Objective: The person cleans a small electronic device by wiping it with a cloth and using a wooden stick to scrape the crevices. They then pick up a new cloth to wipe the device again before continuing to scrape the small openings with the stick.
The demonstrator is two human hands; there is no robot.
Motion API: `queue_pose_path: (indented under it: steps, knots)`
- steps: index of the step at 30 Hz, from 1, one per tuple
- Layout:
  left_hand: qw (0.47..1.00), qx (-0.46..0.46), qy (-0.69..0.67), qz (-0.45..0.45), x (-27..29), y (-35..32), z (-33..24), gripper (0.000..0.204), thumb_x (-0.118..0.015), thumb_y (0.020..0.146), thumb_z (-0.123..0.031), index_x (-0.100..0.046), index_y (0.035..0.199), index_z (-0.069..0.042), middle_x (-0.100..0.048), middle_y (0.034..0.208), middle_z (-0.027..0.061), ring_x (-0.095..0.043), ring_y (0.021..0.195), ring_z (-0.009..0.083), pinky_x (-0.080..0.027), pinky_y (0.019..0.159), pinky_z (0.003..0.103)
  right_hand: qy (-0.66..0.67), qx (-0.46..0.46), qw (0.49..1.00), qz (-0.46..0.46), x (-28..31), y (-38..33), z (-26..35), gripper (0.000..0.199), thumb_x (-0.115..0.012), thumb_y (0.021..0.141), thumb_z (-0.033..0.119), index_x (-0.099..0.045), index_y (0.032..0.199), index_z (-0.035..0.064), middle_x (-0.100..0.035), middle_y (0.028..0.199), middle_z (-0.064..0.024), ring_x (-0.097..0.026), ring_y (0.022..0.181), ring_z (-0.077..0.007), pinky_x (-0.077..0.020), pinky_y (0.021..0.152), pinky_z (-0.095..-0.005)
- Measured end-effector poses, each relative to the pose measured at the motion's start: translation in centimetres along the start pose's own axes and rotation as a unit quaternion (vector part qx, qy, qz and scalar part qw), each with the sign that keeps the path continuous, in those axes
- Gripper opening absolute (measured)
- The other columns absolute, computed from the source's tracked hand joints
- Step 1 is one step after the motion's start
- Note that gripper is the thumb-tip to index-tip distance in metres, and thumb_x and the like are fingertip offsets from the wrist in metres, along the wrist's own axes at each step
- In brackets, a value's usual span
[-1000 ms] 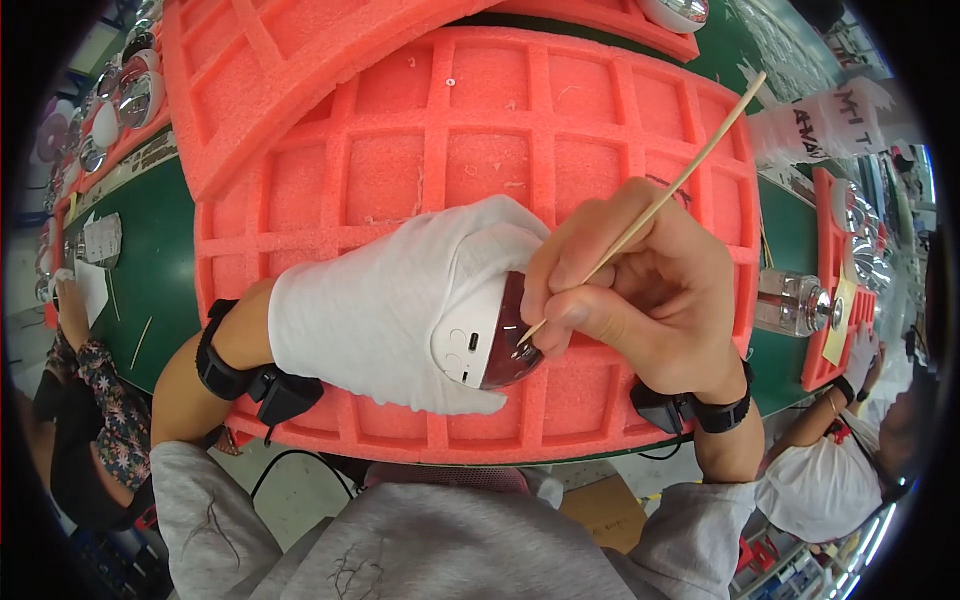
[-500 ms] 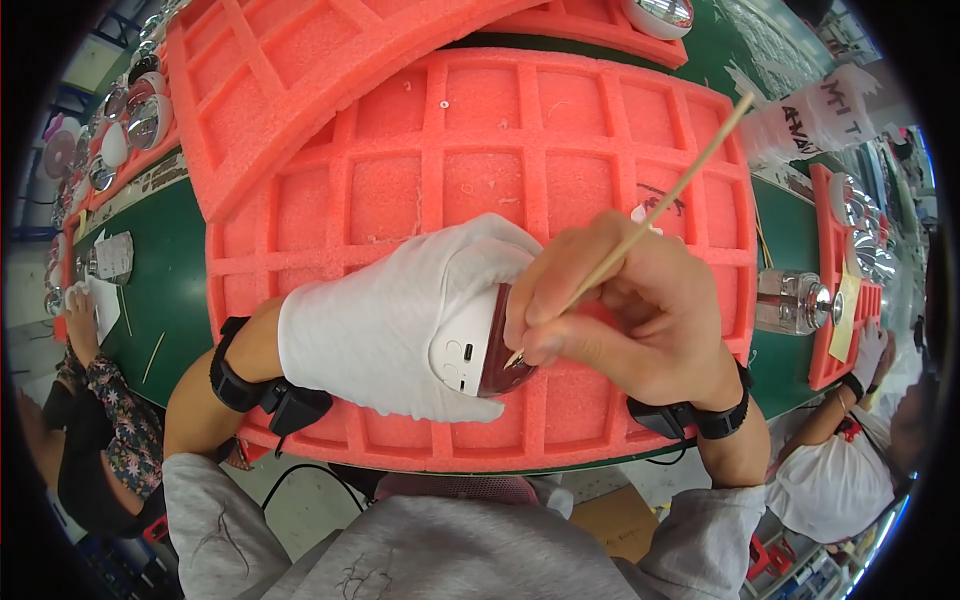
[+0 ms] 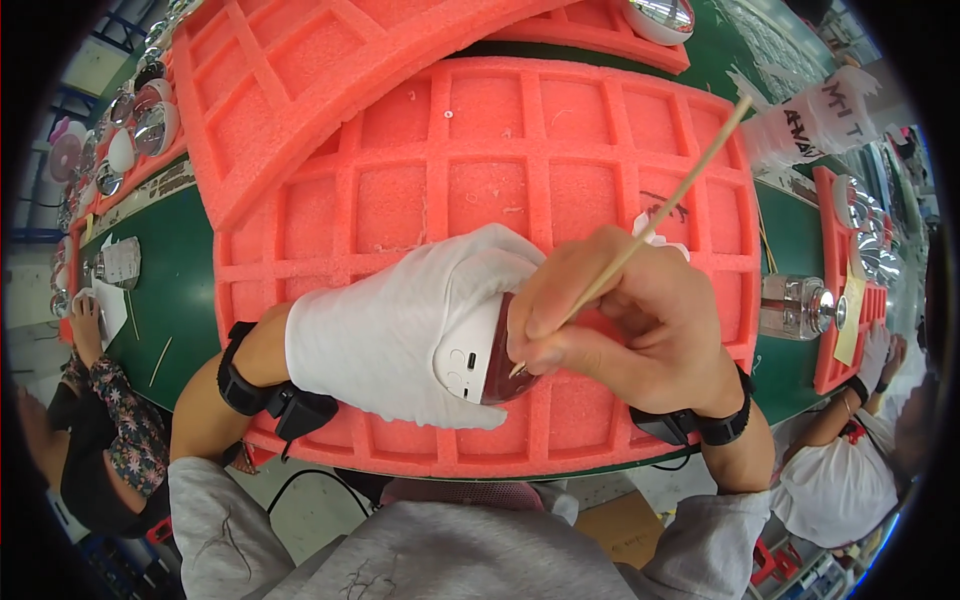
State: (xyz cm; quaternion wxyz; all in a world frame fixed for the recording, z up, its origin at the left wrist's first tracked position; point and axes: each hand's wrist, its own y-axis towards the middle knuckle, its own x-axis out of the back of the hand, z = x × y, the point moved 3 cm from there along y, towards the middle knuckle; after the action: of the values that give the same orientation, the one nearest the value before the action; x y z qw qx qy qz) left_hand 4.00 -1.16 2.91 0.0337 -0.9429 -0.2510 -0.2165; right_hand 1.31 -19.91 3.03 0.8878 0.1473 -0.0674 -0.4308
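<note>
My left hand [image 3: 410,325], in a white cloth glove, is closed round a small rounded device [image 3: 463,362]. Its white side carries a dark port slot and round marks, and its face is dark red and glossy. Bare-fingered, my right hand [image 3: 630,320] pinches a thin wooden stick [image 3: 655,220] that slants up to the right. The stick's lower tip is at the dark red face; whether it touches is hard to tell. My right fingers cover part of that face. Both hands are over a pink foam tray [image 3: 487,190] with square compartments.
Another pink foam tray [image 3: 290,90] overlaps it at the upper left. A mirrored dome piece [image 3: 660,18] lies at the far edge. To the right stand a clear glass bottle [image 3: 795,305] and a plastic-wrapped roll [image 3: 815,115]. Co-workers' hands [image 3: 88,320] show at both sides.
My hands, the device and the stick stay nearly in place, with the stick tip shifted slightly on the dark red face. The whole view has drifted a little.
</note>
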Motion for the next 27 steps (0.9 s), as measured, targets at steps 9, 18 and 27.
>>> queue_pose_path:
  steps: [9,18,27]
  knots:
    - [1.000,-0.005,0.013,0.013,-0.09,0.39,-0.42,0.040,-0.085,0.070,-0.019,-0.064,0.103,-0.009,-0.060,0.113,0.0123,-0.059,0.105,0.0338,-0.052,0.088,0.044,0.027,-0.020,0.999,0.000,-0.07,-0.08,0.05,0.017,-0.068,0.091,-0.013,-0.059,0.103,-0.0046,-0.068,0.093,-0.0181,-0.068,0.078,-0.0198,-0.0547,0.071,-0.0311]
    - [1.000,-0.014,0.016,0.020,0.19,0.46,-0.29,0.043,-0.086,0.069,-0.019,-0.063,0.104,-0.008,-0.060,0.111,0.0123,-0.059,0.103,0.0343,-0.052,0.087,0.044,0.043,-0.036,0.998,-0.016,-0.14,0.19,0.33,0.015,-0.069,0.091,-0.012,-0.059,0.101,-0.0044,-0.068,0.089,-0.0174,-0.068,0.078,-0.0212,-0.0547,0.072,-0.0340]
    - [1.000,-0.007,0.017,0.012,0.06,0.27,-0.25,0.047,-0.086,0.068,-0.020,-0.064,0.108,-0.008,-0.059,0.113,0.0129,-0.059,0.106,0.0344,-0.052,0.090,0.043,0.051,-0.036,0.998,-0.026,-0.06,0.22,0.11,0.013,-0.070,0.090,-0.011,-0.061,0.097,-0.0044,-0.068,0.087,-0.0163,-0.069,0.079,-0.0226,-0.0548,0.074,-0.0347]
